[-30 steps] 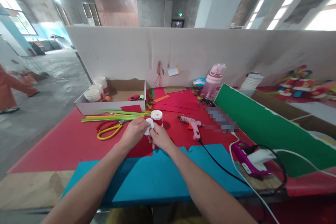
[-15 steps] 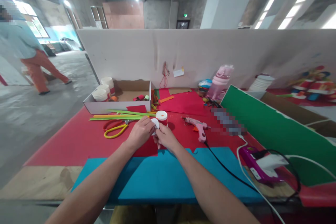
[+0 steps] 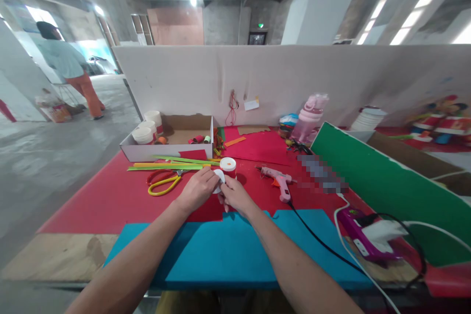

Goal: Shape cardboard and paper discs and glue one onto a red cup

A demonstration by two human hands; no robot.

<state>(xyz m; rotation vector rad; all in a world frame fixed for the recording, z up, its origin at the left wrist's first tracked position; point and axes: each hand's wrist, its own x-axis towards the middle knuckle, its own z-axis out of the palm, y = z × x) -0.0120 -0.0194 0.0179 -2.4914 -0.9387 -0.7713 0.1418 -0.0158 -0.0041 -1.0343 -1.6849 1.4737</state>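
Note:
Between my two hands, over the red sheet, is a small round white disc (image 3: 219, 180). My left hand (image 3: 196, 187) pinches its left side with the fingers closed. On its right side my right hand (image 3: 236, 195) has its fingers closed on the disc's edge. Just behind the hands stands a paper cup (image 3: 228, 166) with a white top and a small orange mark. Yellow-and-red handled scissors (image 3: 164, 185) lie left of my left hand, beside long green and orange strips (image 3: 165, 165). To the right rests a pink glue gun (image 3: 280, 181).
An open box (image 3: 167, 149) with stacked cups and small rolls stands at the back left. At right are a green panel (image 3: 382, 196), a purple power strip (image 3: 362, 240) with cables, and a pink bottle (image 3: 309, 117). A person (image 3: 69, 66) is at far left.
The person in the background has moved right and farther away. The view has shifted slightly. My hands keep almost the same hold on the white disc.

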